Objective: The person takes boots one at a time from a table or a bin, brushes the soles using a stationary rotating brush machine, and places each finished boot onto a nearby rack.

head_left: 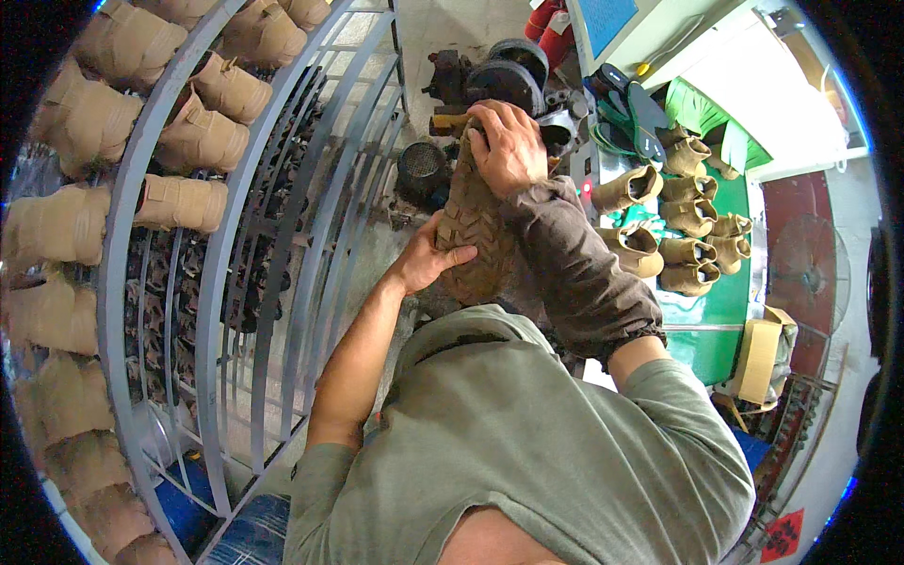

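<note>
I hold a tan boot (476, 226) sole-up in front of my chest, its lugged tread facing the camera. My left hand (426, 259) grips the heel end from the left side. My right hand (508, 146), in a brown sleeve cover, is closed over the toe end, which is pressed toward a dark grinding machine (504, 75) with round wheels.
A grey metal rack (226, 235) on my left carries several tan boots (193, 137) on its shelves. On the right, a green table (730, 282) holds several more tan boots (692, 217) and dark insoles (636, 113). A cardboard box (763, 358) sits beside the table.
</note>
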`<state>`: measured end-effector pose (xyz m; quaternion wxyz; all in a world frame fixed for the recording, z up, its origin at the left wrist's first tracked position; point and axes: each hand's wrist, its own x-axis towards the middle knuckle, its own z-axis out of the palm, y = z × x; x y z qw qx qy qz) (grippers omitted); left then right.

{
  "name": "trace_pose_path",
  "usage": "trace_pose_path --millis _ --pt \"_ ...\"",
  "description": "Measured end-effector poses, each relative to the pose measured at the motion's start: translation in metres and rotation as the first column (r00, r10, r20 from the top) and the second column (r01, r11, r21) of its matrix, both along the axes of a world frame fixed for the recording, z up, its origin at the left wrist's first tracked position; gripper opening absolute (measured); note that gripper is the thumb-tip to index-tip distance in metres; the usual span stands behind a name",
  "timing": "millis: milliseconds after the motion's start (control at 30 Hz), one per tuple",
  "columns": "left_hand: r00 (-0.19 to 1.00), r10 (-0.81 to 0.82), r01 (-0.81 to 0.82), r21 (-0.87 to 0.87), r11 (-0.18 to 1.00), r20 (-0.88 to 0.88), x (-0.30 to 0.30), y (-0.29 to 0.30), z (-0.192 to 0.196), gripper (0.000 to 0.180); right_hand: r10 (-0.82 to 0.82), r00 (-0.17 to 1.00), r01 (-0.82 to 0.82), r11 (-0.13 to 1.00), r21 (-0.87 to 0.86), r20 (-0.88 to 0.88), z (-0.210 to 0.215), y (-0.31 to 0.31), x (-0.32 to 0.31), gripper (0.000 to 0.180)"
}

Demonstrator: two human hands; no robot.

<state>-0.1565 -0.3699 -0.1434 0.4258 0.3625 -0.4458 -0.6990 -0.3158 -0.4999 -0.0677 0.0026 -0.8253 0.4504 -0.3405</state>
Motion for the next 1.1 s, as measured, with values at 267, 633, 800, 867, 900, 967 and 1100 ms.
trace_pose_path --millis 267,633,800,867,900,967,1100 --pt "0.984 0.149 -0.148 -0.008 0.989 0.098 -0.008 0.024 -0.003 0.077 0.068 0.998 -0.068 0.997 0.034 0.003 0.034 0.053 -0.005 0.055" --pt "0.945 0.323 -0.326 -0.062 0.943 -0.060 -0.048 0.048 -0.041 0.083 0.029 0.954 -0.024 1.000 0.021 -0.298 0.061 0.066 0.008 0.061" --pt "0.918 0.397 -0.377 -0.278 0.884 0.017 -0.070 0.046 -0.037 0.085 0.088 0.557 0.358 0.872 0.335 -0.826 0.069 -0.007 0.048 0.044" --pt "0.915 0.403 -0.384 -0.292 0.876 0.006 -0.083 0.044 -0.033 0.082 0.132 0.528 0.367 0.855 0.366 -0.839 0.067 -0.040 0.043 0.045" --pt "0.902 0.432 -0.410 -0.316 0.855 -0.003 -0.088 0.050 -0.036 0.080 0.143 0.544 0.382 0.836 0.395 -0.827 0.067 -0.049 0.047 0.045" --pt "0.906 0.421 -0.418 -0.279 0.865 -0.049 -0.091 0.047 -0.037 0.077 0.137 0.599 0.385 0.815 0.433 -0.789 0.070 -0.057 0.045 0.045" --pt "0.920 0.389 -0.368 -0.253 0.895 0.039 -0.080 0.053 -0.031 0.072 0.148 0.749 0.248 0.841 0.480 -0.646 0.059 -0.031 0.020 0.047"
